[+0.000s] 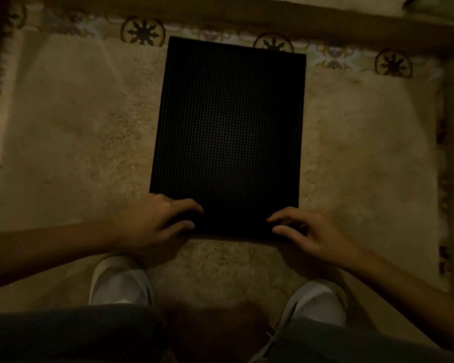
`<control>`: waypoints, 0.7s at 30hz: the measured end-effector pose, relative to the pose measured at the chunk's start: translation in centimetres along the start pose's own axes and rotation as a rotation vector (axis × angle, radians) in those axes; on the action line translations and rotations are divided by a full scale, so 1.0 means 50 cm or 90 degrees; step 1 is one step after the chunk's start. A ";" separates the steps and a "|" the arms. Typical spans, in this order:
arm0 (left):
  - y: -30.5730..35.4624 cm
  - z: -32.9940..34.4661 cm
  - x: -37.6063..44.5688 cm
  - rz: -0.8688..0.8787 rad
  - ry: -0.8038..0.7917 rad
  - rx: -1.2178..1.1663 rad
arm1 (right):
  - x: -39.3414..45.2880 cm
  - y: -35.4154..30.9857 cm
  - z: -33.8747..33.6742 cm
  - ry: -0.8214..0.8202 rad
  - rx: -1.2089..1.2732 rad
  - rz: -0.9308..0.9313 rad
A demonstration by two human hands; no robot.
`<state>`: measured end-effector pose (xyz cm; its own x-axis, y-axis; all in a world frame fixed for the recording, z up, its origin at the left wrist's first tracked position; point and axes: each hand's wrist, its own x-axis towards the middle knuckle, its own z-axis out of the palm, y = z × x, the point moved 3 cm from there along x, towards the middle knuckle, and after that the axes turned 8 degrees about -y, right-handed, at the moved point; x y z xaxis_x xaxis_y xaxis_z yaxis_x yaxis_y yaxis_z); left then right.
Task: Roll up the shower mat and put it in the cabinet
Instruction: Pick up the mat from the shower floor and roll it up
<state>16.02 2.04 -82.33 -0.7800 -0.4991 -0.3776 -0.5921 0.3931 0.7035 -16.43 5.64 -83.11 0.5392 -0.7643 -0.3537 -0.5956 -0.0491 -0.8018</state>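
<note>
The fingers (192, 205) of the left hand (152, 224) are spread and curled onto the near left corner of the black shower mat (228, 132), while those of the right hand (315, 231) lie splayed on the near right corner; whether the thumbs have got under the edge cannot be told in the dim light, so neither hand shows a firm clamp on it. Beyond the fingers the mat stretches away flat and unrolled, its gridded surface up, lying on a pale shaggy rug (76, 142). Behind the hands, toward the person, two white slippers (121, 281) stand on the rug. No cabinet is in view. The rolling looks barely begun. To do it well, the person should likely lift the near edge evenly with both hands, tuck it into a tight first turn, and keep the corners level so that the roll runs straight rather than coning toward one side.
</note>
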 end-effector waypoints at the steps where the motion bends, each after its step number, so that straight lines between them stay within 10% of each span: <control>1: 0.000 0.010 0.000 -0.012 -0.021 -0.040 | -0.006 0.004 0.001 0.000 0.001 -0.013; 6: -0.004 0.018 0.010 -0.031 -0.003 -0.102 | -0.006 0.012 0.015 0.060 -0.056 -0.048; 15: 0.018 -0.010 0.034 0.110 0.068 0.322 | -0.018 -0.018 0.054 0.127 -0.368 -0.011; 21: 0.045 0.042 0.008 0.074 0.024 0.260 | -0.029 -0.044 0.074 0.045 -0.417 0.020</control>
<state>13.93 4.35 -82.17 -0.8432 -0.4575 -0.2824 -0.5376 0.7183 0.4416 -13.71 9.25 -82.62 0.4887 -0.8110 -0.3218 -0.8616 -0.3907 -0.3241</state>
